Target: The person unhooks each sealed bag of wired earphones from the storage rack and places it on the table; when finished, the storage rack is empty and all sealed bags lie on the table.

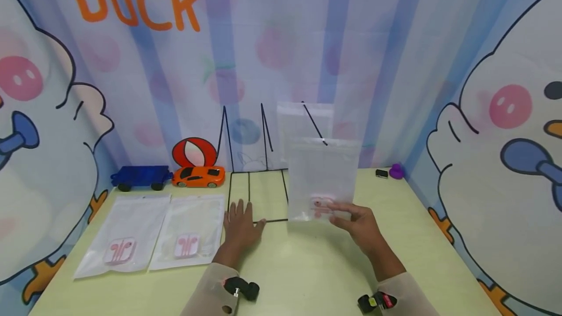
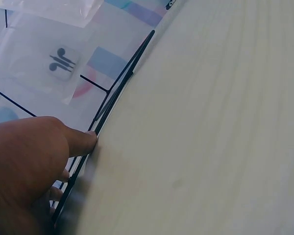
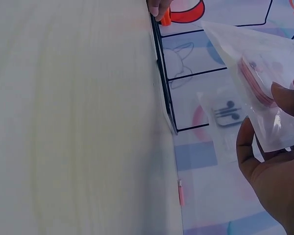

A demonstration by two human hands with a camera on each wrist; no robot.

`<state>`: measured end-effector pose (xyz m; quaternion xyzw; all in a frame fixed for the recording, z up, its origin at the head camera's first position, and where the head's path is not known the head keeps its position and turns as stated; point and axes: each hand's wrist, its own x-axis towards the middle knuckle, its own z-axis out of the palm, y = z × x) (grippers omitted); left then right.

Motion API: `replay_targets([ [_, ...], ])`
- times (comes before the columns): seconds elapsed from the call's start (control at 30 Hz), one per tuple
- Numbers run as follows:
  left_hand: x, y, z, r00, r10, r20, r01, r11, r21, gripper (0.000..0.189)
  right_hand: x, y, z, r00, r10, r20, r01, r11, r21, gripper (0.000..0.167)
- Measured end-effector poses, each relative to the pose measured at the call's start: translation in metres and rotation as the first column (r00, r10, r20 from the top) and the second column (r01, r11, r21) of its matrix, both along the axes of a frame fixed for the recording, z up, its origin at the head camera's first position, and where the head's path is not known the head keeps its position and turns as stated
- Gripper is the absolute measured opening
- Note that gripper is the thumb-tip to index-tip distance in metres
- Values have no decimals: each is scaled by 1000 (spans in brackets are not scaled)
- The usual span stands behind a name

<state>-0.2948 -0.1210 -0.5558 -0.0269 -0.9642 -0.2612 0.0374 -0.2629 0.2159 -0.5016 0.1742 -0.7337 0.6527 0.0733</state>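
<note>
A black wire rack with upright prongs stands at the back of the table. My left hand rests with spread, straight fingers on its base, the thumb at the front bar. From the right prong hangs a translucent zip bag holding a white-and-pink earphone case. My right hand holds this bag by its lower right part, fingertips over the case; some fingers are hidden behind the plastic. Another bag hangs behind it, with dark-looking earphones in the left wrist view.
Two more bags with earphone cases, one far left and one beside it, lie left of my left hand. Behind them stand a blue toy wagon and an orange toy car. A small purple object sits back right, near the curtain.
</note>
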Motion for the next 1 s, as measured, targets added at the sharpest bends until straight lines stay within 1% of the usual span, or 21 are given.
replay_targets([
  [0.27,-1,-2,0,1000,-2,-4,2,1000,13,75,7,2,0,1000,-14,-7,14,1000,15,33],
  [0.47,-3,-3,-4,1000,1,-10,-1,1000,3,75,11,3,-1,999,13,-52,-13,1000,13,33],
  [0.6,-2,-2,-3,1000,-6,-10,6,1000,6,74,14,6,-3,997,34,-68,-34,999,5,33],
  [0.7,-1,-2,-2,1000,-4,-18,4,1000,12,74,14,9,-5,997,49,-61,-48,999,14,32],
  [0.8,-1,-2,-1,1000,-1,-20,1,1000,6,74,14,13,-7,998,61,-34,-60,998,31,34],
  [1.0,0,-1,0,1000,2,-14,-2,1000,-6,74,13,22,-11,992,126,15,-126,991,39,40],
])
